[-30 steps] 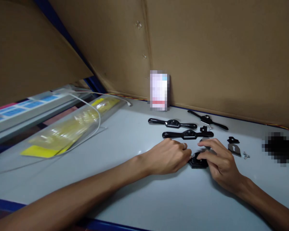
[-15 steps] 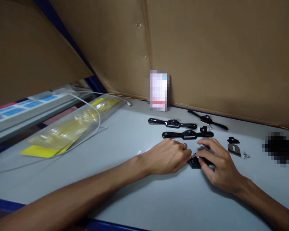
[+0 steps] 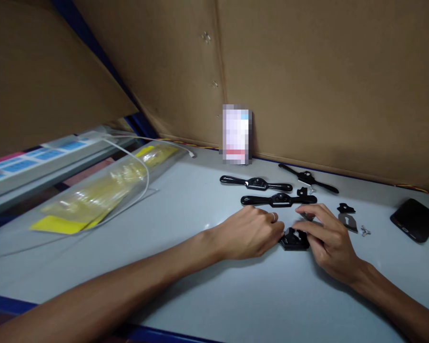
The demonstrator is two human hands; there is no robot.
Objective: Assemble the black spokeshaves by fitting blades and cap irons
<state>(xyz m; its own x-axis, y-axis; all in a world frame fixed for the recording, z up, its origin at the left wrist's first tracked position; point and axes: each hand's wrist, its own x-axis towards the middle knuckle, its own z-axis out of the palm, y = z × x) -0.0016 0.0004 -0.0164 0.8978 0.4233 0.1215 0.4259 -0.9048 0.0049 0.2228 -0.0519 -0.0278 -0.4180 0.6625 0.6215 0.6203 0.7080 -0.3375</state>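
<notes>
My left hand (image 3: pixel 248 232), wearing a ring, is closed round one end of a black spokeshave (image 3: pixel 293 244) on the table. Its handle there is hidden under my fingers. A silver thumbscrew (image 3: pixel 297 234) stands on the middle of its body. My right hand (image 3: pixel 329 243) hovers at the other end, fingers bent and apart, the fingertips close to the thumbscrew. Right of this hand lie a black cap piece (image 3: pixel 346 208), a flat blade (image 3: pixel 349 222) and another silver thumbscrew (image 3: pixel 365 230).
Behind my hands lie more spokeshaves: a near one (image 3: pixel 280 200), one beyond it (image 3: pixel 256 184) and one at the back (image 3: pixel 307 178). A black phone (image 3: pixel 414 220) lies at right. A blurred upright screen (image 3: pixel 237 135) leans on the cardboard wall. Left are a plastic bag (image 3: pixel 103 190) and white cable (image 3: pixel 148 178).
My right hand has drawn slightly right and its fingers have moved off the thumbscrew, which now shows with more of the spokeshave's body. My left hand has stayed in place.
</notes>
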